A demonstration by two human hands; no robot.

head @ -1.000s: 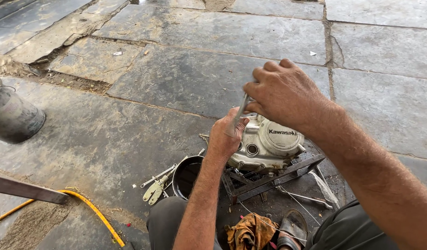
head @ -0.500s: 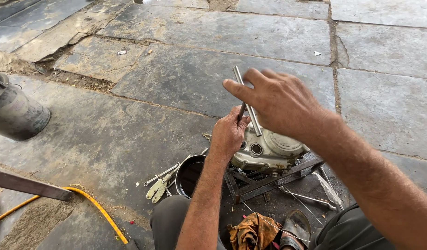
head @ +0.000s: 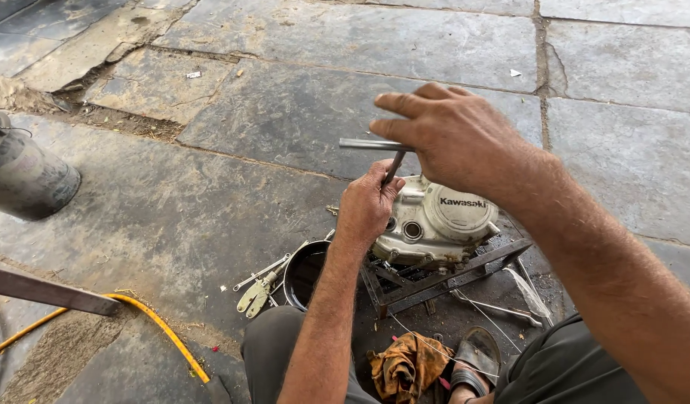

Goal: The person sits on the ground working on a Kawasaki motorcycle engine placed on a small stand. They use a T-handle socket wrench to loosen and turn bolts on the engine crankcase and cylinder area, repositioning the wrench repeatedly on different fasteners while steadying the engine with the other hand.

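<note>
A pale metal engine cover (head: pixel 442 224) rests on a dark metal stand (head: pixel 449 273) on the stone floor. My right hand (head: pixel 449 138) grips the crossbar of a steel T-handle wrench (head: pixel 367 144), held roughly level above the engine. My left hand (head: pixel 367 203) is closed around the wrench's shaft at the engine's left side, where the lower end is hidden. Both forearms reach in from the bottom of the head view.
A black round bowl (head: pixel 304 271) and pliers with loose tools (head: pixel 256 290) lie left of the stand. An orange rag (head: pixel 405 366) and a sandal (head: pixel 476 359) sit near my legs. A yellow hose (head: pixel 154 329), a rusty bar (head: pixel 49 294) and a grey cylinder (head: pixel 23 176) lie at left.
My right hand has swung the wrench's crossbar from near upright to level, pointing left. My left hand stays on the shaft by the engine.
</note>
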